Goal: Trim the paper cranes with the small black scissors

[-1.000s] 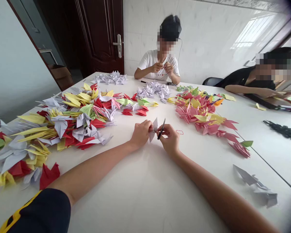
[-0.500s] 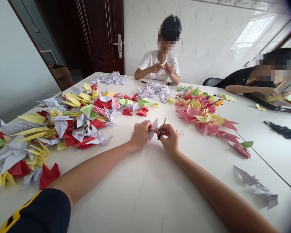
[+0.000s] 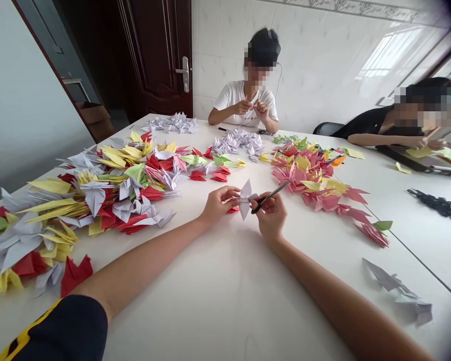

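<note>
My left hand (image 3: 218, 204) pinches a small white folded paper crane (image 3: 244, 198) at the middle of the white table (image 3: 218, 296). My right hand (image 3: 272, 214) is closed round a black pen (image 3: 271, 195) that points up and to the right, and its fingers also touch the crane. A bit of red paper (image 3: 232, 210) shows just under my left fingers.
A big heap of white, yellow, red and green paper cranes (image 3: 97, 185) covers the left. A pink and yellow pile (image 3: 315, 180) lies to the right, white piles (image 3: 236, 140) at the back. One person folds paper opposite, another sits at the right. Grey cranes (image 3: 398, 291) lie near right.
Both hands have lifted slightly and moved a little right. The crane has turned to show more of its wings, and the pen has tilted from nearly upright towards the right.
</note>
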`<state>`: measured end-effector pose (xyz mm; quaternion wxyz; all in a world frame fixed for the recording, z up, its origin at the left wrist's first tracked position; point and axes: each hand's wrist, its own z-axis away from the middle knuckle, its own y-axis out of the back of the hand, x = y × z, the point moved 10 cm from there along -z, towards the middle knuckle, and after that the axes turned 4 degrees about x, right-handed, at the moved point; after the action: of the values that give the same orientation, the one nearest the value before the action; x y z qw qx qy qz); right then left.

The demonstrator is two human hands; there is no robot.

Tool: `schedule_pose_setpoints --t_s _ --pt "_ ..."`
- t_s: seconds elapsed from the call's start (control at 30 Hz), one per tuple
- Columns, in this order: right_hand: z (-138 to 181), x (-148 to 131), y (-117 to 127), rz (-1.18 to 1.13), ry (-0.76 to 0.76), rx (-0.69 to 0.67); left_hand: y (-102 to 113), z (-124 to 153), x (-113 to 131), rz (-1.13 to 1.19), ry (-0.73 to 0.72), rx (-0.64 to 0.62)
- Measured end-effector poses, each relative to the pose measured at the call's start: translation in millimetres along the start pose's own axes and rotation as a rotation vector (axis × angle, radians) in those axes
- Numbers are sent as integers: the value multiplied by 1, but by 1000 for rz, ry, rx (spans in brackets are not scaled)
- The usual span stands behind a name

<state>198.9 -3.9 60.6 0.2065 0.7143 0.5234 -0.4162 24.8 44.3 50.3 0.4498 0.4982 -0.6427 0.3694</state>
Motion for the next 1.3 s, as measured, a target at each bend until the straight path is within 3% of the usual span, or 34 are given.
schedule_pose_setpoints --t_s 0.27,0.57,1.07,1.2,1.3 --pt "3 -9 -5 151 91 -45 10 4 21 -137 -181 142" --pt "4 -15 -7 225 123 -68 5 13 36 -294 -394 130" --pt "8 -13 -10 289 184 -115 0 12 35 -396 -350 80" --pt "11 -19 -10 276 231 -100 -1 8 29 -278 -247 69" --pt "10 -16 -10 226 177 -101 -5 6 16 -155 -119 9"
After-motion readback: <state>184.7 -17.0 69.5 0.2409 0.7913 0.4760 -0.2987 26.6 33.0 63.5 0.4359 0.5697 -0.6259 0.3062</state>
